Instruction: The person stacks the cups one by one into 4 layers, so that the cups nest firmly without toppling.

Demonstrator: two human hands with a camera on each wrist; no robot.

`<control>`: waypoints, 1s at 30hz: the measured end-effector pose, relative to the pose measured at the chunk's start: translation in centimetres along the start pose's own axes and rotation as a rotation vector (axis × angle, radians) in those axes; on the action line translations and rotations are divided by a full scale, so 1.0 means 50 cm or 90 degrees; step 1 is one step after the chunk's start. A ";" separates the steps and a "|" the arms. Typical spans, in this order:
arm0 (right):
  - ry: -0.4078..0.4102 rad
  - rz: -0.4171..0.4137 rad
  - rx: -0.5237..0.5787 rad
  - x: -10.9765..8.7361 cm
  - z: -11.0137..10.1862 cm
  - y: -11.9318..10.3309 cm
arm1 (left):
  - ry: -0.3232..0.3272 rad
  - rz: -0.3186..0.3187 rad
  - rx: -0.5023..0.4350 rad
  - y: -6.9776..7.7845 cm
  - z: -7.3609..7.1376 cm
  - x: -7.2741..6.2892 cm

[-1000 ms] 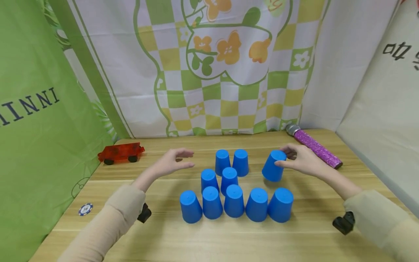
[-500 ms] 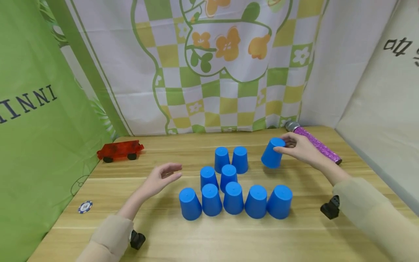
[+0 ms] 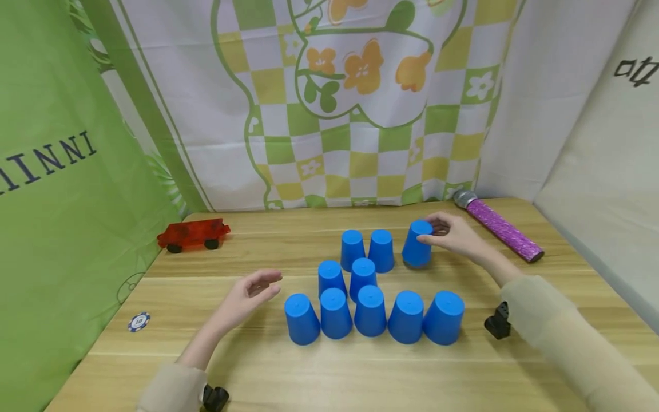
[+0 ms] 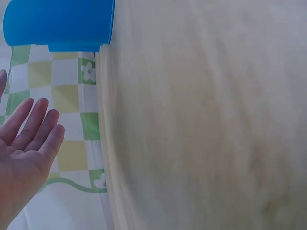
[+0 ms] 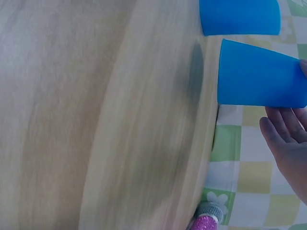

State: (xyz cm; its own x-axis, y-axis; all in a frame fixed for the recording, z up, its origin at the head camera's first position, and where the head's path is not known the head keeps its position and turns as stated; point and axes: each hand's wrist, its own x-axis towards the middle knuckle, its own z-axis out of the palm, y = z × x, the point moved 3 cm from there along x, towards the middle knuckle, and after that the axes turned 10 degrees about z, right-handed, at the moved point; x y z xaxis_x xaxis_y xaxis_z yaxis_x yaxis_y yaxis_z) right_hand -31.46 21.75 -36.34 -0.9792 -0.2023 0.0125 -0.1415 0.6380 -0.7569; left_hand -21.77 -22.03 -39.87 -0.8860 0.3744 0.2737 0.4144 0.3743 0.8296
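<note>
1. Across the surface [image 3: 360, 377], the right hand [image 3: 455, 233] has moved leftward with one cup [image 3: 416, 247], nearer the back pair [image 3: 381, 253].
2. Near the front row [image 3: 370, 313], the left hand [image 3: 246, 298] holds nothing, fingers relaxed.
3. Pinched near its top, this cup seems slightly lifted; carried too far left, it could topple the back pair.

Red toy car [image 3: 193, 233] at left, blue-and-white chip [image 3: 139, 322] nearer, glittery purple microphone [image 3: 503, 230] at right, checked curtain [image 3: 362, 163] behind

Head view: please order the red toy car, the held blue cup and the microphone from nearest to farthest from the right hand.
1. Blue cup: in the right hand.
2. Purple microphone: at the hand's right.
3. Red toy car: at far left.
</note>
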 end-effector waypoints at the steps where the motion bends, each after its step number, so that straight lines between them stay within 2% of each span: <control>1: -0.008 -0.002 -0.001 0.002 0.004 0.001 | -0.003 0.002 -0.003 0.000 0.003 0.001; 9: -0.051 -0.018 -0.007 0.007 0.033 0.012 | -0.006 -0.045 -0.033 -0.006 0.022 0.035; 12: -0.054 -0.014 -0.004 0.006 0.039 0.015 | -0.010 -0.049 -0.050 -0.014 0.029 0.051; 16: -0.051 -0.017 -0.009 0.005 0.044 0.014 | -0.038 -0.042 -0.074 -0.020 0.042 0.074; 24: -0.053 -0.013 -0.005 0.003 0.044 0.010 | -0.121 -0.022 -0.100 -0.019 0.069 0.119; 30: -0.064 -0.009 0.007 -0.001 0.046 0.004 | -0.148 -0.023 -0.095 -0.017 0.084 0.135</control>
State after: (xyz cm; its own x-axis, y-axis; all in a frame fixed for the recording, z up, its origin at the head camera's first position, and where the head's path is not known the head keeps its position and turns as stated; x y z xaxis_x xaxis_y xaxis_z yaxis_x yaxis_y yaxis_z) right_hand -31.13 20.18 -38.00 -0.9576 -0.2851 -0.0428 -0.1523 0.6264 -0.7644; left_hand -27.24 -16.25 -40.75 -0.8206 0.5545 0.1382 0.3336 0.2685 0.9037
